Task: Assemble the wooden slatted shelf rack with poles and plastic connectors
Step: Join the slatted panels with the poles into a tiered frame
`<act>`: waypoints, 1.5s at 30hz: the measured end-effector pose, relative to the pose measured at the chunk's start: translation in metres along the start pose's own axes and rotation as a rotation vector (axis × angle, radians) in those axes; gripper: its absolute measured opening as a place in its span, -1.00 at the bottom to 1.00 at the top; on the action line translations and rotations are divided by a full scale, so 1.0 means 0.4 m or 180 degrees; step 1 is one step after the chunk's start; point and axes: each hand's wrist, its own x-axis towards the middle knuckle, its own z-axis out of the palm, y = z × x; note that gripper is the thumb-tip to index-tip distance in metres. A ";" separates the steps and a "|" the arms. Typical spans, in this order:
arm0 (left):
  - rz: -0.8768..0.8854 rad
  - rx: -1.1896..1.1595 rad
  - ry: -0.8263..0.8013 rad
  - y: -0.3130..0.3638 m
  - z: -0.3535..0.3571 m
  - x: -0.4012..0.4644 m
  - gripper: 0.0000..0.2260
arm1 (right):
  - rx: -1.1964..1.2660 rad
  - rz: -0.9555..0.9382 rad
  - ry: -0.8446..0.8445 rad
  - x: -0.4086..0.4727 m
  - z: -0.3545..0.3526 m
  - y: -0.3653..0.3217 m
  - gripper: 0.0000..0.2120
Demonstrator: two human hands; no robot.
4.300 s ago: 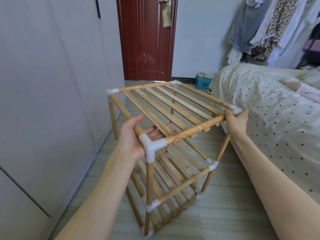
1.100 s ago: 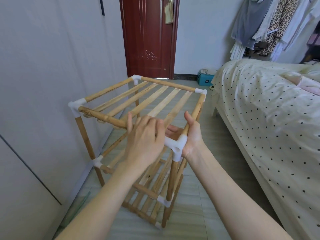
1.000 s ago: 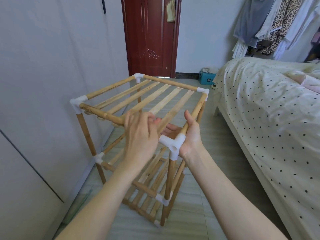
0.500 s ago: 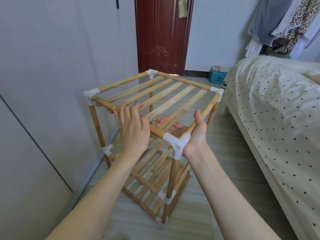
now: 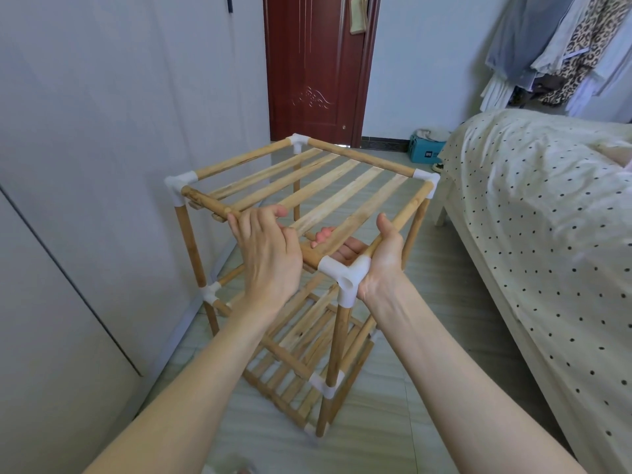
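The wooden shelf rack (image 5: 328,186) stands upright on the tiled floor, with slatted tiers joined by poles and white plastic connectors. My left hand (image 5: 266,254) grips the near top pole from above, fingers curled over it. My right hand (image 5: 376,258) grips the right top pole beside the near corner connector (image 5: 345,271), thumb on top and fingers underneath the slats. The lower tiers (image 5: 297,357) show below my wrists, partly hidden by my arms.
A grey wardrobe wall (image 5: 85,200) runs close along the rack's left side. A bed with a dotted cover (image 5: 547,234) fills the right. A dark red door (image 5: 318,66) and a blue box (image 5: 427,152) lie beyond. Clothes (image 5: 564,46) hang at the top right.
The rack was turned so another corner faces me, and it now stands nearer the wardrobe wall. My left hand slid left along the near pole; my right hand keeps its grip by the corner.
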 end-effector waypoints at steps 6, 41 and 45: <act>0.0555 0.0579 -0.0373 0.034 0.003 -0.034 -0.62 | -0.0135 0.0117 -0.0137 0.014 -0.026 -0.052 -0.23; 0.1071 0.1912 -0.1470 -0.119 0.003 -0.002 -0.30 | -0.7371 -0.3484 0.1338 0.044 -0.192 -0.178 -0.44; 0.0685 0.1479 -0.1327 -0.129 0.033 0.042 -0.28 | -0.7463 -0.3500 0.0764 0.086 -0.182 -0.067 -0.40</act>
